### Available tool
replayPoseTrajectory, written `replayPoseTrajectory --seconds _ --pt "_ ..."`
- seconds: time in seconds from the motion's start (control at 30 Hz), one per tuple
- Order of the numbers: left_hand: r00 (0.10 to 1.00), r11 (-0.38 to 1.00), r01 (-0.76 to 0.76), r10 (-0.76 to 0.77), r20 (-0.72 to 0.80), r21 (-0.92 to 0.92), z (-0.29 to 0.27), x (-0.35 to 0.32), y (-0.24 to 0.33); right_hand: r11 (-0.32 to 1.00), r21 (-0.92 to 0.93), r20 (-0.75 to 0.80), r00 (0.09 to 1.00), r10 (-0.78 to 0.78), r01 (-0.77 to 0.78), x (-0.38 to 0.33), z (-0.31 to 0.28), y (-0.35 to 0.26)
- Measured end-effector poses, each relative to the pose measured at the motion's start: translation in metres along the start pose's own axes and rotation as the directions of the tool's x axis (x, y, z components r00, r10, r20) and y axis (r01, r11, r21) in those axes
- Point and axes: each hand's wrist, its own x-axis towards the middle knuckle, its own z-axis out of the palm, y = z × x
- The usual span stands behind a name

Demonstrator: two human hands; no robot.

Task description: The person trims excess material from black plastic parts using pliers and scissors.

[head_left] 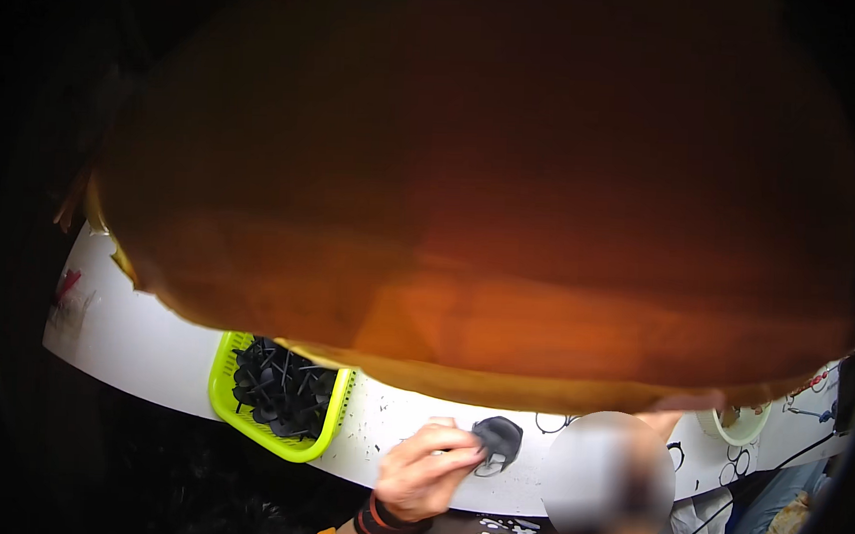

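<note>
- Most of the view is covered by an orange-brown cloth [486, 203] hanging close before the camera, so only a low strip of the white table [151, 352] is seen.
- The left hand [425, 474] is brought in from the lower edge, with a dark wristband [381, 524] worn at the wrist.
- Its fingers [459, 442] are curled narrow and closed on the left edge of a black part [499, 437], seemingly so that the part is steadied from the side and its face is left uncovered.
- The part is kept at the near edge of the table, just right of the fingertips; whether it rests on the surface or is lifted slightly cannot be told.
- A green basket [223, 392] filled with more black parts [282, 389] is set to the left of the hand, near but apart from it, probably so that it stays within easy reach.
- Ring-like outlines [554, 423] are seen on the table to the right of the part, and a pale bowl [744, 427] is placed farther right.
- The right hand cannot be made out, so nothing can be said of its fingers.
</note>
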Motion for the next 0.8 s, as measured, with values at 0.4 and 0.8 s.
replayPoseTrajectory --seconds 0.4,0.8 --pt "0.994 0.971 0.079 -0.095 -0.062 -0.224 0.005 -0.003 -0.009 0.879 0.296 -0.116 0.928 -0.354 0.373 -0.007 0.003 -0.122" --pt "0.962 0.965 -0.219 0.189 0.196 0.143 -0.009 0.009 -0.001 0.863 0.384 -0.144 0.945 -0.295 0.328 0.006 0.018 -0.115"
